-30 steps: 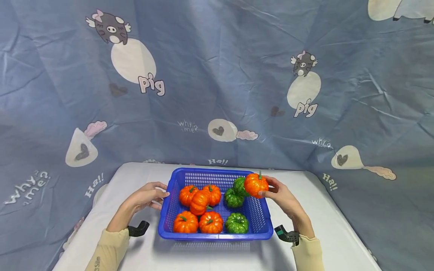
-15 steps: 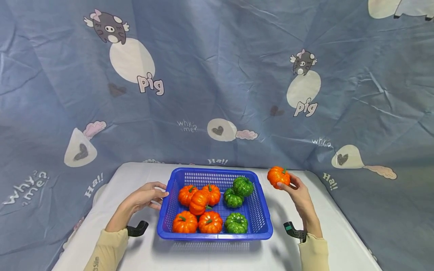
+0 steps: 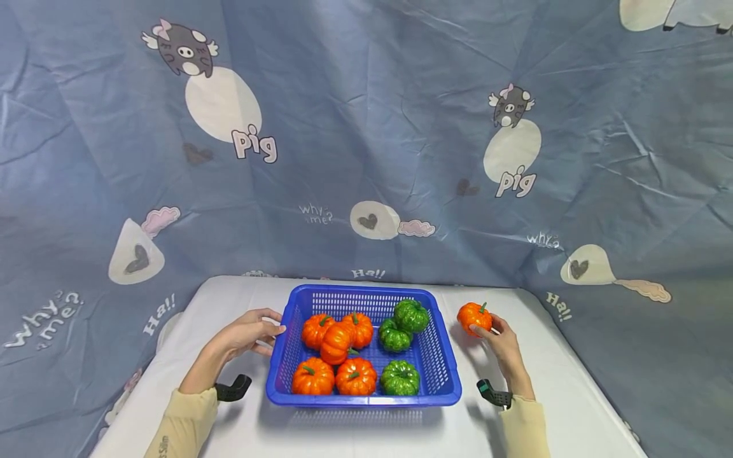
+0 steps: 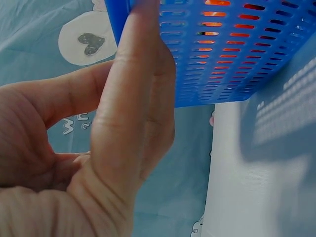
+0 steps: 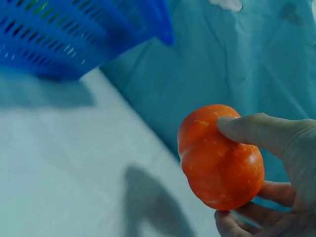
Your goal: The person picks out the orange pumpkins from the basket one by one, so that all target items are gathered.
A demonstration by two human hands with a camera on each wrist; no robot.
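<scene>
My right hand [image 3: 504, 346] holds a small glossy orange pumpkin [image 3: 473, 317] with a green stem, to the right of the blue basket [image 3: 366, 400]. In the right wrist view the thumb presses one side of the pumpkin [image 5: 219, 158] and the fingers lie under the other; its shadow falls on the white tabletop. My left hand [image 3: 246, 334] is at the basket's left side, thumb tip at the rim and relaxed fingers against the outer wall. Inside the basket are several orange pumpkins [image 3: 336, 343] on the left and several green pumpkins [image 3: 399, 378] on the right.
The perforated basket stands mid-table on a white cloth [image 3: 343, 439]. A blue curtain [image 3: 366, 159] with pig prints hangs behind and along both sides of the table. Each wrist wears a black device.
My right hand has carried the orange pumpkin from over the basket's right rim out to the right, then lowered it toward the tabletop. The left hand and basket have stayed put.
</scene>
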